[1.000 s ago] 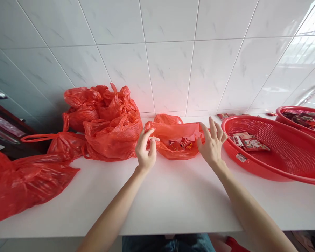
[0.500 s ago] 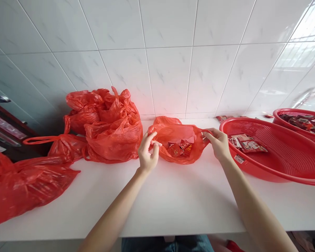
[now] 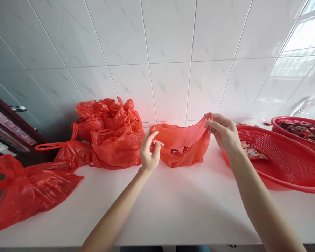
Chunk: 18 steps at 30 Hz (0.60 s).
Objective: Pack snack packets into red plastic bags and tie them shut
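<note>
- The open red bag (image 3: 196,154) sits on the white counter (image 3: 173,206) between your two hands, a little to the far side of them, with the tiled wall (image 3: 170,87) close behind.
- Its mouth is stretched left to right, so the long axis runs from one hand to the other; each hand is at an end, and neither is clearly nearer.
- The right end is pulled up higher than the left, so the rim slopes.
- Your right hand (image 3: 225,134) has thumb and fingers clamped on the gathered right handle.
- Your left hand (image 3: 149,155) is at the left end, the film against its fingers, thumb and index apart; whether the other fingers grip it, you can't tell from here.
- A few small red packets (image 3: 175,152) show low inside the bag; its near wall hides the rest, so their number can't be made out.
- To the right, your right hand and forearm cover part of the near basket (image 3: 286,157) and of the packet (image 3: 256,153) in it.
- The far basket (image 3: 308,143) is cut off at the right edge.
- The knotted bags (image 3: 115,150) on the left overlap, too bunched to count.
</note>
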Each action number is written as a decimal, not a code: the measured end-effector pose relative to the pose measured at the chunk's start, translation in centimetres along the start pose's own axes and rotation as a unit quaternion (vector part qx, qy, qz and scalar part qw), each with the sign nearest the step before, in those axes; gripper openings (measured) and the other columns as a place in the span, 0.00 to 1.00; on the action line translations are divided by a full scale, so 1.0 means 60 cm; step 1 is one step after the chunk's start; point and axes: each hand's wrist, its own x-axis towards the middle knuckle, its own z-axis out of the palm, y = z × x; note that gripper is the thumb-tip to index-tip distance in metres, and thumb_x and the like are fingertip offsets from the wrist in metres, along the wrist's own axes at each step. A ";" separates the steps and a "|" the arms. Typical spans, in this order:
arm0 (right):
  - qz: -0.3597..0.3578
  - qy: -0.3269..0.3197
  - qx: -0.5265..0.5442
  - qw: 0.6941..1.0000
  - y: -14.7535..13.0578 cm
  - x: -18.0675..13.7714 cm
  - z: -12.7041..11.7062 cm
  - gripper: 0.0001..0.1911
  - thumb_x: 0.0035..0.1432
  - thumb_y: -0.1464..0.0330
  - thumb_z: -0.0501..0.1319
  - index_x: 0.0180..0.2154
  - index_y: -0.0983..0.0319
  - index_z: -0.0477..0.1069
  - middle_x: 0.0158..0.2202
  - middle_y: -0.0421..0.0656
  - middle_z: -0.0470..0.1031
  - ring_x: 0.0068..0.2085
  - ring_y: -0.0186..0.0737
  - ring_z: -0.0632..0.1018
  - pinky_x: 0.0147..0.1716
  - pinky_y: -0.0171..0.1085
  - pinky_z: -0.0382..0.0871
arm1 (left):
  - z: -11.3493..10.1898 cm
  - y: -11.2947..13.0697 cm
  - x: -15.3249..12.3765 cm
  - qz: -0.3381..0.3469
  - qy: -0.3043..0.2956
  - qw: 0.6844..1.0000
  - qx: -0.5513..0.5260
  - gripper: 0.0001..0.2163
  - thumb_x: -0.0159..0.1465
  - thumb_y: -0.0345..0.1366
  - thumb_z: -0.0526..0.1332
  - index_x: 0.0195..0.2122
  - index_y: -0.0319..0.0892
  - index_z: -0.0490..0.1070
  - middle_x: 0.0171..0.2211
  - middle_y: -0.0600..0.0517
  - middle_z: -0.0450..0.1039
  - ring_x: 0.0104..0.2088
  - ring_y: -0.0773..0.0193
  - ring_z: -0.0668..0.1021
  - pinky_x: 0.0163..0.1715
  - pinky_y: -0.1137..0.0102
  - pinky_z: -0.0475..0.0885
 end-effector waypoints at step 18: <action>-0.115 -0.144 -0.261 0.948 -0.027 -0.024 0.061 0.14 0.59 0.66 0.66 0.48 0.55 0.80 0.39 0.43 0.80 0.43 0.44 0.79 0.48 0.47 0.73 | 0.041 0.121 0.110 -0.206 -0.104 0.946 -0.227 0.17 0.59 0.33 0.68 0.50 0.44 0.72 0.43 0.48 0.80 0.45 0.58 0.83 0.46 0.63 0.80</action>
